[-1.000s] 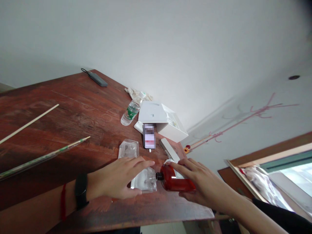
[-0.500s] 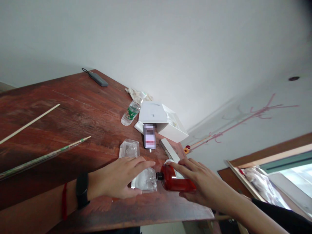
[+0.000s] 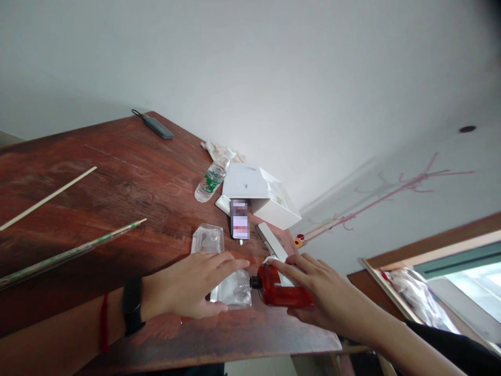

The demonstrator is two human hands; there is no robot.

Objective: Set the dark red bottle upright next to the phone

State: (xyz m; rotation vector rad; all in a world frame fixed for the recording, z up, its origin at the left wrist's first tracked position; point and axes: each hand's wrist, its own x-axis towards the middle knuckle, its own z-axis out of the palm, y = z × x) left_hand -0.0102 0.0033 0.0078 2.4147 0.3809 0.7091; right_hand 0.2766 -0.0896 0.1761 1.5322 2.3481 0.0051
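My left hand (image 3: 201, 284) lies across a clear plastic tray (image 3: 230, 296), fingers along its far side and thumb at its near edge, steadying it. Part of the tray shows beyond the hand and part is hidden under it. My right hand (image 3: 313, 287) is closed over a red see-through bottle (image 3: 274, 290) with a pale label. The bottle lies on its side, its black neck pointing left and meeting the tray's right edge. Whether it touches the tray I cannot tell. My right fingertips reach a crumpled whitish bit at the bottle's shoulder.
A phone (image 3: 240, 222) leans before an open white box (image 3: 245, 180). Nearby are a water bottle (image 3: 211, 181), a long white box (image 3: 271, 241) and a cloth (image 3: 213, 150). Thin sticks (image 3: 50, 197) and a wrapped bundle (image 3: 78, 250) lie left; a grey device (image 3: 156, 127) lies farther back.
Both hands, the red bottle and the tray hold nearly the same places. The view has shifted very slightly.
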